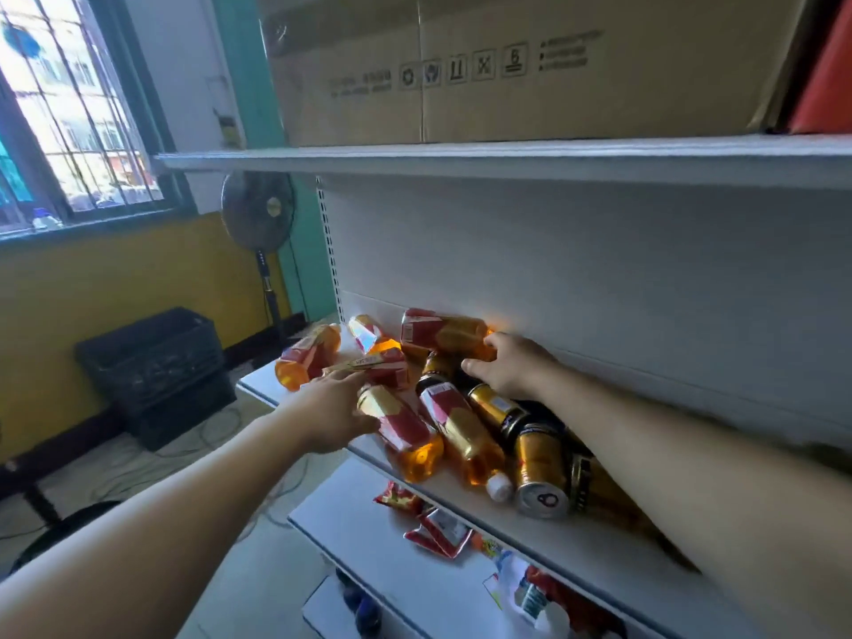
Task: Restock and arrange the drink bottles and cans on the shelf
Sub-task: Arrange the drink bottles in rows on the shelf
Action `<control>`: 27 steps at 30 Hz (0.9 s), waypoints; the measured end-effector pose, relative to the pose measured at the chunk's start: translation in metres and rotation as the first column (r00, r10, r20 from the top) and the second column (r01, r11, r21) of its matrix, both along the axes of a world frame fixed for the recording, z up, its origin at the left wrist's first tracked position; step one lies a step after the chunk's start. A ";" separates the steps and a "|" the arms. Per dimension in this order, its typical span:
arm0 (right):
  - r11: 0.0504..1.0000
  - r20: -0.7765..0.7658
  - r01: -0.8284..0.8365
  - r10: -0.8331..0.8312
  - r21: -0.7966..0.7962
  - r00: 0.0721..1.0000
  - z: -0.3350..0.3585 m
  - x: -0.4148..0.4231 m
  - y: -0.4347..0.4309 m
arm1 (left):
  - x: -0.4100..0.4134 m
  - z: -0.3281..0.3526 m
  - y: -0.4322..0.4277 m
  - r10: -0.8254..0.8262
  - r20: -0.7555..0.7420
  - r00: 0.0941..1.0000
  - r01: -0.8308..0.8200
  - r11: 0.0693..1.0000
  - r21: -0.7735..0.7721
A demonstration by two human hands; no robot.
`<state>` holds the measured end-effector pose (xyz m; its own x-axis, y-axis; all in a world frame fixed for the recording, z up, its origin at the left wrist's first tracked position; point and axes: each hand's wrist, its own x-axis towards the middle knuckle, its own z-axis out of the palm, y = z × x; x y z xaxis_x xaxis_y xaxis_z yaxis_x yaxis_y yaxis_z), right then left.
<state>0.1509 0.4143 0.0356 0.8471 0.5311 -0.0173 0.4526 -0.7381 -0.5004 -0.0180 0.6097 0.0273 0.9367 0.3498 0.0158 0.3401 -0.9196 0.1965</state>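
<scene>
While left fingers splay against near bottle, right fingers curl over rear bottle.

The right forearm covers most of the dark-and-gold cans lying under it, and the right hand hides with its own back whether its fingers close on the back bottle. Print on the bottle labels beside the left hand and on the carton well above both hands is too blurred to read. Below the hands, snack packets run off the bottom edge.
</scene>
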 end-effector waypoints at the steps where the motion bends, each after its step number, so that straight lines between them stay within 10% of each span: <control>1: 0.999 -0.022 0.032 -0.032 -0.007 0.999 -0.004 0.001 0.011 | 0.007 0.000 0.016 -0.028 0.000 1.000 0.028 0.999 -0.023; 13: 0.961 0.059 0.277 -0.276 -0.015 0.959 -0.022 0.031 0.061 | 0.115 -0.007 0.093 -0.195 0.000 0.981 0.194 0.977 -0.093; 27: 0.924 0.243 0.102 -0.011 -0.368 0.970 -0.038 0.100 0.092 | 0.125 -0.054 0.142 -0.106 -0.179 0.978 0.083 0.988 -0.132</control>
